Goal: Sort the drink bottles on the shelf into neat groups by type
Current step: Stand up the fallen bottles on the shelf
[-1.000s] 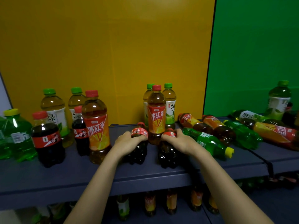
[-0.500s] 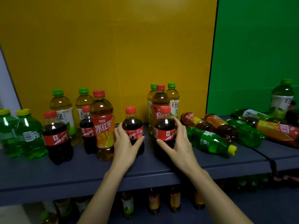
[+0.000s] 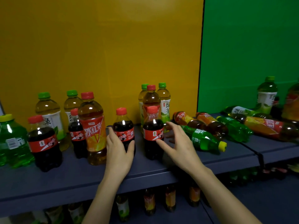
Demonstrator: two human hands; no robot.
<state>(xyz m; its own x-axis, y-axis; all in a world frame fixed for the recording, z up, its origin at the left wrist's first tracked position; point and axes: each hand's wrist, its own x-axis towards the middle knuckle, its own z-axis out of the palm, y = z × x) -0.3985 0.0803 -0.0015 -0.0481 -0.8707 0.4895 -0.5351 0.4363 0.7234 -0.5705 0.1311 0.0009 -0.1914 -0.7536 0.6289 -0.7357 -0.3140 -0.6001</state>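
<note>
- Where the dark blue shelf [image 3: 80, 178] starts at the left, a green soda bottle [image 3: 13, 141] with a yellow cap stands upright; its white label is too small to read.
- Just beside it stands a big cola bottle [image 3: 43, 143] with a red cap and a red label with white writing.
- Behind are two green tea bottles [image 3: 48, 113] with green caps; one label shows 绿.
- A small cola bottle [image 3: 76, 135] stands touching an iced tea bottle [image 3: 93, 126], whose orange label reads 冰红茶.
- The left hand [image 3: 119, 152] grips the held cola bottle [image 3: 123, 126], fingers and thumb curled round its lower half; it stands upright on the shelf.
- The free cola bottle [image 3: 152, 135] stands in front of a back trio [image 3: 151, 97] of tea bottles, one labelled 绿茶.
- The right hand [image 3: 179, 144] is spread, its thumb tip at the free cola bottle's label; I cannot tell whether it touches.
- Lying on their sides are two iced teas [image 3: 186, 118] and two green sodas [image 3: 203, 139].
- Farthest right, a long iced tea [image 3: 265, 126] lies flat and a green tea [image 3: 267, 96] stands upright.
</note>
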